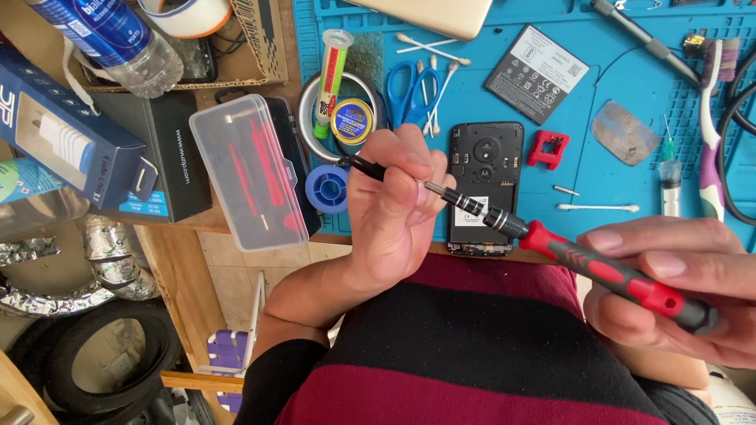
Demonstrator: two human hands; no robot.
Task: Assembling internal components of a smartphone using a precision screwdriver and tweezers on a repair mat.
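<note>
My right hand (pixel 677 287) grips the red and black handle of a precision screwdriver (pixel 614 275) at the lower right. My left hand (pixel 394 208) is closed around the screwdriver's thin black bit shaft (pixel 366 166) near the middle, fingers pinching it just ahead of the metal collar. Behind both hands a black phone (pixel 486 169) with its back cover off lies on the blue work mat (pixel 630 86). A flat phone battery (pixel 537 73) rests on the mat above it.
A clear plastic bit case (pixel 248 169) lies at left beside dark boxes. Blue scissors (pixel 413 86), cotton swabs, a solder spool (pixel 327 189), a flux tin, a red clip (pixel 548 149), a syringe (pixel 670 177) and a toothbrush (pixel 713 118) lie on the mat.
</note>
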